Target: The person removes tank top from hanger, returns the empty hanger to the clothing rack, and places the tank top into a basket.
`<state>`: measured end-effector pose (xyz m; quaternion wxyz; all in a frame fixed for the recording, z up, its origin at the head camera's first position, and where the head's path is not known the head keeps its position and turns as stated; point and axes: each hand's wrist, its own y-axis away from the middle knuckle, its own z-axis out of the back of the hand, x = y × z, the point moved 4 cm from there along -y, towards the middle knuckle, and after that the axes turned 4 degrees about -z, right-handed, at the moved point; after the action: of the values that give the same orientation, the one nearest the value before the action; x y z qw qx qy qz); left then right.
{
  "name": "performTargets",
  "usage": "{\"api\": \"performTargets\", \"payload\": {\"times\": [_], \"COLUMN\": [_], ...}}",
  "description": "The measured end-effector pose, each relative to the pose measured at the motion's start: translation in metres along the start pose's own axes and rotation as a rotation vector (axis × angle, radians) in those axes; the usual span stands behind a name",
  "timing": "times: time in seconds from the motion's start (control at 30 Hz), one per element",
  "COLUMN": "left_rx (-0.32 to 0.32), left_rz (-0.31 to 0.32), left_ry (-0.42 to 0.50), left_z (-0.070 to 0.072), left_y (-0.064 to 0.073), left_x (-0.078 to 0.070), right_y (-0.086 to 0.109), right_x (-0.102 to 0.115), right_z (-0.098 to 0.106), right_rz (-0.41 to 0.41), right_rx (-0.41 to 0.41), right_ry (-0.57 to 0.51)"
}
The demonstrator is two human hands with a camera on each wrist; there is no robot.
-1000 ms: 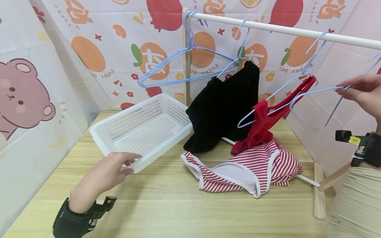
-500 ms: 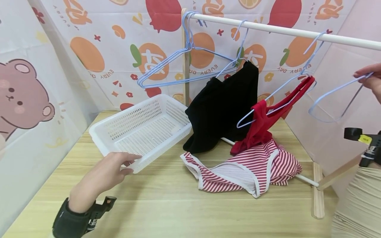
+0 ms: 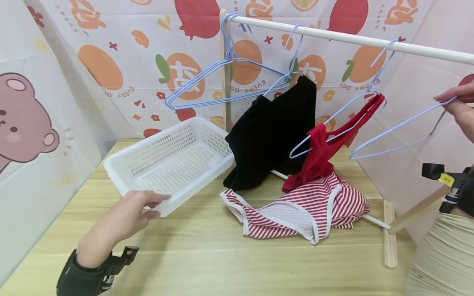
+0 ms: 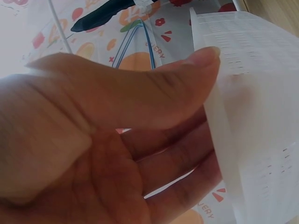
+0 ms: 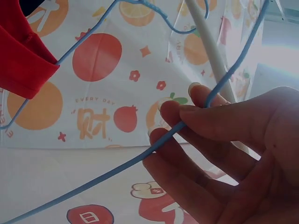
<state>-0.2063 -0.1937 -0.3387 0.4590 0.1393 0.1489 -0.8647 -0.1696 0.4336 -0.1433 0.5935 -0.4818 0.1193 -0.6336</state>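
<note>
- at the lower left edge, a black wrist mount [image 3: 79,273] is strapped round the person's left wrist; at the lower right, a pale tan sleeve [image 3: 440,255] covers the right arm.
- the pale wooden table [image 3: 222,267] spreads out under everything.
- the left hand [image 3: 135,211] grips the near corner of the white basket [image 4: 261,112], its thumb on one side of the rim.
- the right hand [image 3: 461,105] is raised at the right edge, pinching a blue wire hanger [image 5: 107,174] between thumb and fingers; the wire slants down leftward, in front of the pink wall and right of the red garment. i cannot tell whether its hook touches anything.
- the red-striped garment [image 3: 320,201] with white trim lies crumpled on the table, partly over the rack's white lower rod [image 3: 375,221].
- the perforated basket sits on the table's left side, just left of the black garment.
- the red garment [image 3: 320,156] hangs by its straps from a hanger, its bottom meeting the striped one.
- the black garment [image 3: 274,131] hangs left of the red, also on a hanger.
- several bare blue hangers [image 3: 226,61] bunch at the left end of the white bar [image 3: 333,35].
- behind stands a fruit-printed cloth [image 3: 148,82], with a pink bear [image 3: 26,119] on the panel at left.
</note>
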Motion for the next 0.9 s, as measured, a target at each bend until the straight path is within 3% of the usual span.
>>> {"api": "performTargets", "payload": {"times": [0.33, 0.5, 0.67, 0.9], "left_rx": [0.008, -0.004, -0.001, 0.001], "left_rz": [-0.006, -0.017, -0.015, -0.009], "left_ry": [-0.005, -0.006, -0.01, -0.01], "left_z": [0.001, 0.001, 0.001, 0.001], "left_y": [0.0, 0.0, -0.001, -0.001], "left_x": [-0.002, -0.004, -0.003, -0.002], "right_y": [0.015, 0.02, 0.023, 0.031], "right_x": [-0.009, -0.014, -0.015, -0.016], "right_z": [0.0, -0.002, -0.004, -0.008], "right_rz": [0.085, 0.093, 0.005, -0.166], "right_rx": [0.038, 0.055, 0.046, -0.015], "right_ry": [0.084, 0.044, -0.071, -0.039]}}
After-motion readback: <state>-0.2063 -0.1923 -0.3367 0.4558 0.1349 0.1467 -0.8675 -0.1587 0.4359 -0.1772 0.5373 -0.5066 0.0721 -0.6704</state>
